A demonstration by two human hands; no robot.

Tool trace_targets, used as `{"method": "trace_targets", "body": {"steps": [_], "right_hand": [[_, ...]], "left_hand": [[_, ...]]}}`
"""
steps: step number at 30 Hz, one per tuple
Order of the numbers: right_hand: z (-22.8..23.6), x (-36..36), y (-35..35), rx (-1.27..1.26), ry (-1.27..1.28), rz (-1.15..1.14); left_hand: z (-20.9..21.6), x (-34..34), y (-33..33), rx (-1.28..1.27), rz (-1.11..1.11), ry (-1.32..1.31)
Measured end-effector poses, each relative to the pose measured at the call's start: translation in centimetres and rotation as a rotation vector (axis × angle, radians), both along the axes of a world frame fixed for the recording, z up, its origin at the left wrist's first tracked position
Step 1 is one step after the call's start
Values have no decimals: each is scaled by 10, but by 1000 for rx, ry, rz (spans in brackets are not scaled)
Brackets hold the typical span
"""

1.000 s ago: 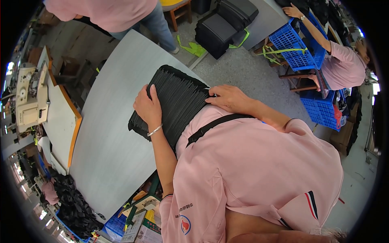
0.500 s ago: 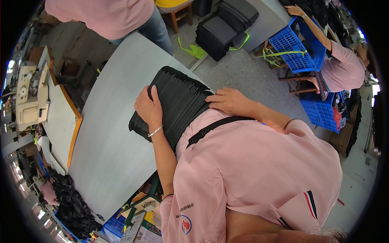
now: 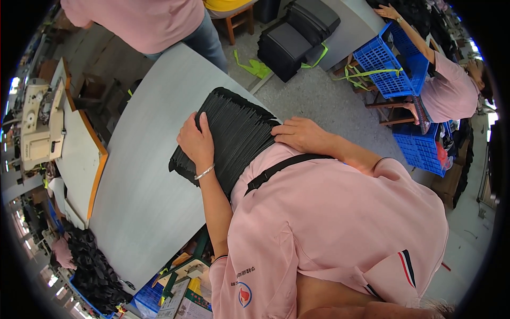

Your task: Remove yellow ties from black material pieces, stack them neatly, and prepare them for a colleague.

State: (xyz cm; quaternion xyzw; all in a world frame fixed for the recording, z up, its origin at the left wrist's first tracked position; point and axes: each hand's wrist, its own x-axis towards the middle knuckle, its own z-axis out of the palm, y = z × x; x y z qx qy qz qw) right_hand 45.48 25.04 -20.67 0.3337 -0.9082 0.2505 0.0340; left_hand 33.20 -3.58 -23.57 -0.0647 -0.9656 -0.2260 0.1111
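Observation:
A thick stack of thin black pieces [image 3: 236, 135], maybe fabric or foam, lies on the grey-white table against my body, its many layered edges facing up. My left hand [image 3: 196, 139], with a silver bracelet at the wrist, grips its left side, thumb on the layers and fingers bent over the outer edge. At the right end, my right hand [image 3: 302, 134] has curled fingertips pressed on the stack's near corner. The undersides of the fingers are partly hidden on both hands.
The curved table [image 3: 143, 175] stretches left. Beyond it stands a sewing machine [image 3: 40, 125]; black scraps [image 3: 95, 266] heap lower left. A person in pink [image 3: 143, 21] stands at the far edge. Bundled black pieces [image 3: 289, 45] lie on the floor; blue crates [image 3: 385, 64] and a seated co-worker [image 3: 454, 87] are right.
Almost nothing differs. Both hands stay on the stack, with only a very slight shift of the right fingers and of the whole view.

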Motion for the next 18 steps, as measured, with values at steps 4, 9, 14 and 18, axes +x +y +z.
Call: {"method": "trace_targets", "body": {"steps": [4,9,14,18], "right_hand": [[1,-1,-2,-58,-58,21],[4,1,-7,-4,-71,-3],[11,0,-10,117,-117,20],[16,-2,-14,184,-157,28]], "left_hand": [[-1,0,-1,1,-1,-1],[-1,0,0,0,-4,-1],[-2,-1,0,3,-5,-11],[-1,0,-1,-2,3,-29]]}}
